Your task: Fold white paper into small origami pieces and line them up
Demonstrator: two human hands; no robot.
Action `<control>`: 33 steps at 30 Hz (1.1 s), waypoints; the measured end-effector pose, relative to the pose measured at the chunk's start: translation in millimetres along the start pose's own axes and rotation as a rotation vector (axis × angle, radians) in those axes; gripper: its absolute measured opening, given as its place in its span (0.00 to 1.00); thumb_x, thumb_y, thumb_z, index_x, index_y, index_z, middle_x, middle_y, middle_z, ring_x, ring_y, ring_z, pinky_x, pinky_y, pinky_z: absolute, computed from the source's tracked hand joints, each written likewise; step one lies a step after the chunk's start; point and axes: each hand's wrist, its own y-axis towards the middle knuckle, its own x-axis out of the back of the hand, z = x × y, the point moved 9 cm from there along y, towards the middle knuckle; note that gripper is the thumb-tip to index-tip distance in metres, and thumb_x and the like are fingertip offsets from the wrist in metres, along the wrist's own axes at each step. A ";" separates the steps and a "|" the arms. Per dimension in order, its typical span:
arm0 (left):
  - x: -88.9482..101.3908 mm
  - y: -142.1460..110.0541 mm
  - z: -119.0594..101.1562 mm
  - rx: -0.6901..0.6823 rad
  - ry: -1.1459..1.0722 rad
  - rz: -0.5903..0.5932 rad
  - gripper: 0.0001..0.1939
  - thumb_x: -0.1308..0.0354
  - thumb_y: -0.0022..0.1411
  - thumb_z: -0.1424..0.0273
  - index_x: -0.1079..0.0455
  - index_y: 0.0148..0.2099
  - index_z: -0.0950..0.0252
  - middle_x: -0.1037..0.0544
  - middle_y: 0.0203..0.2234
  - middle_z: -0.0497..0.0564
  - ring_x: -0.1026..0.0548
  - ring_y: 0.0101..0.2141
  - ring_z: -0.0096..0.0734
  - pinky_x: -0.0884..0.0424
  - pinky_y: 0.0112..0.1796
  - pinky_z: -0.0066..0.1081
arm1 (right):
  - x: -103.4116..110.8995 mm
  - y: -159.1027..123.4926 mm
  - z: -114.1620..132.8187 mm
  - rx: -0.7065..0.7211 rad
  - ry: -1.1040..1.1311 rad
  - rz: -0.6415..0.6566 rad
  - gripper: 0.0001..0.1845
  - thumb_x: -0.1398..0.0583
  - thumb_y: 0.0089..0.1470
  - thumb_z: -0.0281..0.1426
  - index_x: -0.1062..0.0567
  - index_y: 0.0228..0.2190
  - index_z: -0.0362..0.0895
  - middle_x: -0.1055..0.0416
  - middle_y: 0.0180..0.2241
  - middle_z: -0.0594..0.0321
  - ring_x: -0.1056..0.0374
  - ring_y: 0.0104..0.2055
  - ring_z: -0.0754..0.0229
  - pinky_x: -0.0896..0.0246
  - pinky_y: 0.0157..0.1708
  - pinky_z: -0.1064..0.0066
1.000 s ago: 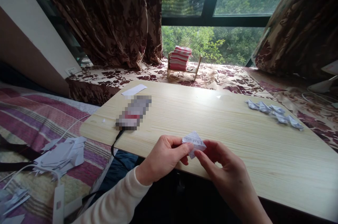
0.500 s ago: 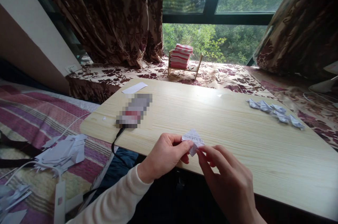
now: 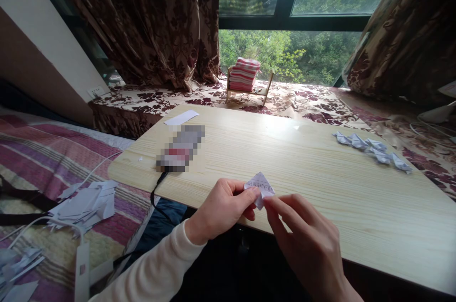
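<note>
A small folded piece of paper (image 3: 259,183), diamond-shaped with handwriting across it, is held above the front edge of the wooden table (image 3: 242,150). My left hand (image 3: 224,207) pinches its left side between thumb and fingers. From the right, the thumb and index fingertips of my right hand (image 3: 308,233) close on its lower right edge. Fingertips partly cover the lower part of the paper. Several folded paper pieces (image 3: 379,155) lie in a cluster at the table's right end.
A blurred-out flat object (image 3: 181,150) with a black strap and a white paper strip (image 3: 181,117) lie on the table's left. Paper scraps (image 3: 89,204) and a power strip (image 3: 81,271) rest on the striped bed. A small rack (image 3: 245,79) with folded cloths stands on the windowsill.
The fingertips of my right hand have shifted slightly left along the paper's edge. My left hand keeps its hold almost unmoved.
</note>
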 end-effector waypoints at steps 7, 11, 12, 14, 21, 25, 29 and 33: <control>-0.9 -1.8 -2.7 -0.024 -0.018 0.010 0.17 0.44 0.58 0.62 0.29 0.25 0.70 0.28 0.18 0.49 0.30 0.22 0.25 0.35 0.27 0.25 | -0.1 0.1 4.0 0.019 0.014 -0.001 0.11 0.42 0.56 0.21 0.26 0.39 0.46 0.27 0.29 0.62 0.32 0.27 0.64 0.43 0.26 0.73; -1.1 -2.0 -3.1 -0.019 -0.036 0.009 0.16 0.44 0.59 0.63 0.29 0.26 0.71 0.28 0.19 0.50 0.30 0.23 0.25 0.35 0.27 0.25 | -2.4 -0.8 5.0 0.020 -0.001 0.011 0.10 0.42 0.56 0.21 0.26 0.39 0.45 0.28 0.29 0.61 0.33 0.28 0.64 0.43 0.27 0.72; -0.9 -1.8 -3.0 -0.017 -0.038 0.007 0.16 0.44 0.58 0.63 0.28 0.26 0.71 0.28 0.19 0.50 0.30 0.23 0.25 0.35 0.28 0.25 | -3.1 -1.0 5.0 0.022 -0.003 0.012 0.10 0.42 0.56 0.21 0.26 0.39 0.45 0.28 0.29 0.61 0.33 0.28 0.64 0.43 0.28 0.72; -0.9 -1.3 -2.7 -0.012 -0.043 0.004 0.16 0.44 0.58 0.63 0.27 0.27 0.71 0.27 0.19 0.50 0.30 0.23 0.25 0.34 0.28 0.25 | -2.8 -1.2 5.4 0.034 0.004 -0.003 0.10 0.42 0.57 0.21 0.26 0.39 0.44 0.28 0.29 0.62 0.33 0.29 0.64 0.43 0.28 0.73; -1.0 -1.9 -2.0 -0.001 -0.079 -0.010 0.15 0.42 0.56 0.63 0.27 0.26 0.71 0.28 0.19 0.49 0.30 0.22 0.24 0.34 0.27 0.24 | 0.4 -1.7 9.4 0.099 0.070 -0.055 0.13 0.41 0.54 0.17 0.26 0.41 0.40 0.28 0.30 0.59 0.35 0.30 0.63 0.41 0.29 0.72; -0.6 -1.6 -0.9 -0.006 -0.104 -0.028 0.13 0.41 0.55 0.65 0.27 0.26 0.71 0.28 0.20 0.49 0.31 0.23 0.23 0.34 0.28 0.24 | 0.9 -3.1 10.5 0.112 0.076 -0.057 0.15 0.41 0.53 0.16 0.26 0.42 0.40 0.28 0.30 0.58 0.35 0.30 0.63 0.40 0.28 0.71; -1.1 -1.7 -3.6 -0.051 -0.103 -0.046 0.13 0.42 0.55 0.66 0.28 0.24 0.70 0.29 0.18 0.48 0.32 0.22 0.23 0.35 0.26 0.23 | 1.5 -2.5 5.0 0.043 0.172 -0.044 0.14 0.41 0.54 0.18 0.26 0.41 0.43 0.29 0.33 0.59 0.33 0.31 0.64 0.38 0.28 0.73; 0.1 -3.2 -6.7 -0.097 -0.085 -0.094 0.13 0.42 0.56 0.67 0.30 0.22 0.69 0.30 0.17 0.47 0.33 0.22 0.23 0.39 0.25 0.23 | 3.7 -2.8 -14.3 -0.190 0.282 -0.070 0.09 0.43 0.57 0.23 0.25 0.37 0.44 0.30 0.33 0.60 0.32 0.32 0.65 0.37 0.29 0.75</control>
